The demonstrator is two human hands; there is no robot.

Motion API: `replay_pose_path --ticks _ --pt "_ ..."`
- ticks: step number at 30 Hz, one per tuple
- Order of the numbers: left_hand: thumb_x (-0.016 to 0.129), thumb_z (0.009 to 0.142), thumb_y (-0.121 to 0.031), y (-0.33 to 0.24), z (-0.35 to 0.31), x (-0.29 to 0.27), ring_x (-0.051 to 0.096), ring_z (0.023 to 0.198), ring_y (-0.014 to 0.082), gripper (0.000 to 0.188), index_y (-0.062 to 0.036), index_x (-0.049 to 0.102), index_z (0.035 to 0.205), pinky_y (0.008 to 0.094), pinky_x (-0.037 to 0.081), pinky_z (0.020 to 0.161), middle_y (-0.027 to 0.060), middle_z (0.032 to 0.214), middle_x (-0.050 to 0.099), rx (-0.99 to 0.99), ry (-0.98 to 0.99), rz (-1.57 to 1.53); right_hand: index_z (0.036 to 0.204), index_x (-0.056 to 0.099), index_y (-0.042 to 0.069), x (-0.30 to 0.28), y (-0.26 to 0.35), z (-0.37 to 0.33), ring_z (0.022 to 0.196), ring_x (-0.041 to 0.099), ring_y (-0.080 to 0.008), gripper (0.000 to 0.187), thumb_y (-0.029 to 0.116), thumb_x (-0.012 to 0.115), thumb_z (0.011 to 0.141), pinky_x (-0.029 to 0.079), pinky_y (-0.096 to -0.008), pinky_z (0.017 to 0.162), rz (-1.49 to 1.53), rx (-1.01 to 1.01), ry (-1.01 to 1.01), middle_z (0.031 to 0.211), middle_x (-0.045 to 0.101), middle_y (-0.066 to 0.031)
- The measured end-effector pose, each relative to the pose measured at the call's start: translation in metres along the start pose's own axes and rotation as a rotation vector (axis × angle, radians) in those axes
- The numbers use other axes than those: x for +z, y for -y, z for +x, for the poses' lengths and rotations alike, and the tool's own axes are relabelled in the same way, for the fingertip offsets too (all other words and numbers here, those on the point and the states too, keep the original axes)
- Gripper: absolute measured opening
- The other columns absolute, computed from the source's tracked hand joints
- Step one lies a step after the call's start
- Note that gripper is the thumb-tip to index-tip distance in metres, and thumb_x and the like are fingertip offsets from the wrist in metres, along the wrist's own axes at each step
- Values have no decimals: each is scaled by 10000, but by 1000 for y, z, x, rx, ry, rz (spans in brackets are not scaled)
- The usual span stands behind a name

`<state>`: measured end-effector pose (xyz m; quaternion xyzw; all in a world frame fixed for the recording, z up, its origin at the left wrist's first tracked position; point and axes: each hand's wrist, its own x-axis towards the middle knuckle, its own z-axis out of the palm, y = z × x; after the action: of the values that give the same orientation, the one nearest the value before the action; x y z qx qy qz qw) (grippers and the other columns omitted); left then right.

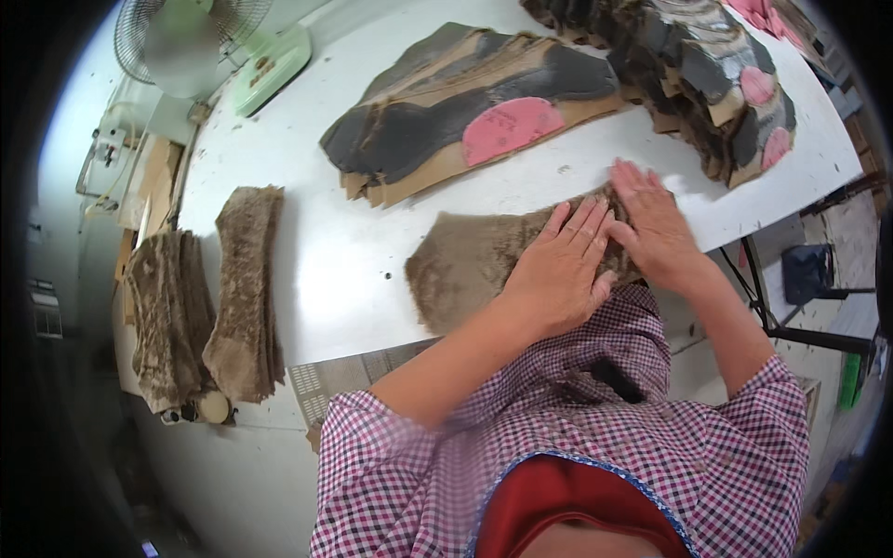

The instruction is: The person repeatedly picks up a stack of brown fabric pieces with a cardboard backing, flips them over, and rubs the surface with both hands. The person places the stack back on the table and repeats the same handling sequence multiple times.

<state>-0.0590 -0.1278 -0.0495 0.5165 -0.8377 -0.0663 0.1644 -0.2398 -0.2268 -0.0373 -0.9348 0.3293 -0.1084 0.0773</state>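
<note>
A brown plush fabric piece lies nap side up along the front edge of the white table. My left hand rests flat across its middle, fingers extended toward the far right. Beside it my right hand presses on the piece's right end, also flat with fingers stretched out. The hands touch or nearly touch near the thumb of the right one. Both cover part of the fabric, and its near right edge hangs by my checked smock.
Beyond lies a stack of fabric pieces with dark grey areas and a pink half-round patch. A larger stack fills the far right. Brown plush strips lie at left. A fan and pale green tray-like object stand far left.
</note>
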Motion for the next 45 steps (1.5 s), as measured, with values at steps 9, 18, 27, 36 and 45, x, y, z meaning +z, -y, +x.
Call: replay_pose_path --ticks 9,18,27,36,45 --pt "518 932 -370 24 -33 -33 428 1236 351 574 9 422 1352 456 257 1112 213 1257 491 -293 -112 -46 1481 212 13 6 -35 -6 1437 183 -293 687 413 429 965 90 -405 1182 -32 113 16 1535 230 -174" --pt "475 963 -299 73 -85 -103 575 989 341 310 -34 628 1011 443 475 867 177 1017 612 -659 -346 38 1458 294 30 9 -42 -7 1404 259 -281 635 455 372 994 180 -379 1147 657 321 -198 1499 315 -148" --pt "357 1006 -422 207 -326 -186 593 1044 344 432 -144 633 1190 465 481 869 143 1143 639 -1603 -157 433 1408 394 13 12 -48 -6 1360 354 -282 572 415 375 1001 247 -367 1118 542 283 -168 1430 434 -157" --pt "519 968 -333 236 -304 -180 550 1118 350 411 -73 559 1285 440 456 946 190 1192 596 -1275 -324 653 1286 523 9 9 -32 0 1326 405 -279 403 263 471 978 272 -349 1103 428 204 -258 1371 498 -152" --pt "698 846 -280 189 -58 -124 621 965 215 481 -22 590 1237 324 491 810 145 1098 662 -641 -473 -394 1084 627 2 25 75 142 935 528 -123 373 338 508 972 422 -254 819 1045 218 -198 1016 615 -52"
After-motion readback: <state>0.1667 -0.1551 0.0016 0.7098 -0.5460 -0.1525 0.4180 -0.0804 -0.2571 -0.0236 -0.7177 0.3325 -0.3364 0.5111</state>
